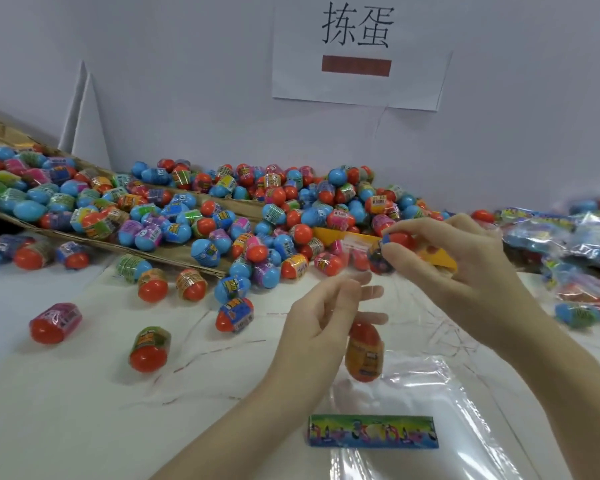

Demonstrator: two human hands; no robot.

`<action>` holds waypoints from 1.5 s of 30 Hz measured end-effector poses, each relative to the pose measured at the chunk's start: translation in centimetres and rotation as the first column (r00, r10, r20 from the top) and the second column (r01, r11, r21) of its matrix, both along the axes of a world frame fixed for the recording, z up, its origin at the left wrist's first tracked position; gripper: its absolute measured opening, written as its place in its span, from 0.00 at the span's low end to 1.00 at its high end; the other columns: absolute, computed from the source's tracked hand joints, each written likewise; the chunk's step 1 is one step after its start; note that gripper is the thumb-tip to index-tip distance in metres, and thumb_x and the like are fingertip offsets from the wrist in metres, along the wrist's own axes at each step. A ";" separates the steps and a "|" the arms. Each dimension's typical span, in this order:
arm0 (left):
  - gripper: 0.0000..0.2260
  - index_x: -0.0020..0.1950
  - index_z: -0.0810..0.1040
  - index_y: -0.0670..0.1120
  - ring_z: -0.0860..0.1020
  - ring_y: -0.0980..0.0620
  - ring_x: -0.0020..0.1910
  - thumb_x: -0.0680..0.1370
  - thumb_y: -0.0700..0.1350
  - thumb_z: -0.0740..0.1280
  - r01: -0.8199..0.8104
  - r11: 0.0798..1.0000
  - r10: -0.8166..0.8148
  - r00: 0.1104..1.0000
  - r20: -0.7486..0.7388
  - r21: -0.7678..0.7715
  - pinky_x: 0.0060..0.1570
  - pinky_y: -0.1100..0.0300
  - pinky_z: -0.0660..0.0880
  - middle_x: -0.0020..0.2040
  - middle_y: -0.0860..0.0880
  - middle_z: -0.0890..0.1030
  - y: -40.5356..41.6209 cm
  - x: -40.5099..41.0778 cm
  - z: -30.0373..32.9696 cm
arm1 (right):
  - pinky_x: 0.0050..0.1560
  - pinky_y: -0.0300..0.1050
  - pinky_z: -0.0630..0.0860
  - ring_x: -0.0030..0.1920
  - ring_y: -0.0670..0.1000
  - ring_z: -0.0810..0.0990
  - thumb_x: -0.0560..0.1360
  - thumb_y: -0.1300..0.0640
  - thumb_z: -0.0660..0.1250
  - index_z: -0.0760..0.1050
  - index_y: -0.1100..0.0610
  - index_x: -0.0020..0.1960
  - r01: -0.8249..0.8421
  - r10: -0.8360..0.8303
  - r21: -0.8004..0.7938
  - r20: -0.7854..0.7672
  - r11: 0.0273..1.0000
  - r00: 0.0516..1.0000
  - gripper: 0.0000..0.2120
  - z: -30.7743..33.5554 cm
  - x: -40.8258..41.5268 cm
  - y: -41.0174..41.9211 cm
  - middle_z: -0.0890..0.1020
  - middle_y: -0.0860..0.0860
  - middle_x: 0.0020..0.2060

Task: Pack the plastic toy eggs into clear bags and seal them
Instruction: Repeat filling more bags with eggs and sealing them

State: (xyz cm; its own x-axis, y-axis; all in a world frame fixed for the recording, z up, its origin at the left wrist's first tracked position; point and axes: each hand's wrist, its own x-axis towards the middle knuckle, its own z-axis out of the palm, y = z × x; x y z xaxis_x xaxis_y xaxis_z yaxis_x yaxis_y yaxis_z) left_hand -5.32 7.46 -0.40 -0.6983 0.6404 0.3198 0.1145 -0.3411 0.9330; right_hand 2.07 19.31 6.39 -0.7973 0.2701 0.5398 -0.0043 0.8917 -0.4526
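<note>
White tabletop [66, 393], glossy plastic eggs [222, 216] (crinkly clear bag [430, 386]).

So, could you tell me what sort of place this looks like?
Probably a hand-packing workstation: a large pile of toy eggs spills from a cardboard tray, filled bags are stacked at right, and a paper sign hangs on the wall.

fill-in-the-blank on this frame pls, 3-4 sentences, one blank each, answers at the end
1. The right hand holds an egg with a ____ cap.
2. The left hand holds open the mouth of a clear ____.
3. One egg already sits ____ the bag.
4. The printed card strip lies flat, ____ to the person than the bagged egg.

Answers: red; bag; inside; nearer
</note>
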 end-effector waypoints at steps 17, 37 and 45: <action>0.14 0.49 0.76 0.62 0.84 0.53 0.39 0.68 0.59 0.55 -0.001 0.999 0.004 0.999 0.047 -0.051 0.35 0.66 0.79 0.42 0.61 0.83 -0.2 0.3 0.5 | 0.52 0.44 0.54 0.50 0.43 0.66 0.70 0.45 0.57 0.68 0.36 0.39 -0.102 0.074 0.115 0.225 0.988 0.972 0.03 0.5 0.5 0.2 0.72 0.35 0.41; 0.16 0.52 0.75 0.64 0.83 0.50 0.45 0.70 0.61 0.53 0.075 0.994 -0.060 0.982 0.179 -0.078 0.45 0.54 0.81 0.49 0.51 0.84 -0.3 -0.5 0.1 | 0.62 0.48 0.55 0.58 0.37 0.64 0.63 0.48 0.75 0.69 0.34 0.47 -0.229 0.203 0.002 0.456 0.973 0.866 0.19 0.6 1.2 -0.7 0.73 0.33 0.48; 0.18 0.57 0.75 0.55 0.84 0.51 0.39 0.74 0.58 0.54 -0.090 0.992 0.056 0.945 0.323 0.091 0.38 0.60 0.80 0.44 0.50 0.85 -0.5 -1.0 0.9 | 0.44 0.40 0.74 0.47 0.42 0.80 0.48 0.46 0.79 0.69 0.46 0.62 -0.078 0.177 -0.735 0.059 0.674 0.982 0.43 -0.5 0.3 -0.2 0.81 0.42 0.50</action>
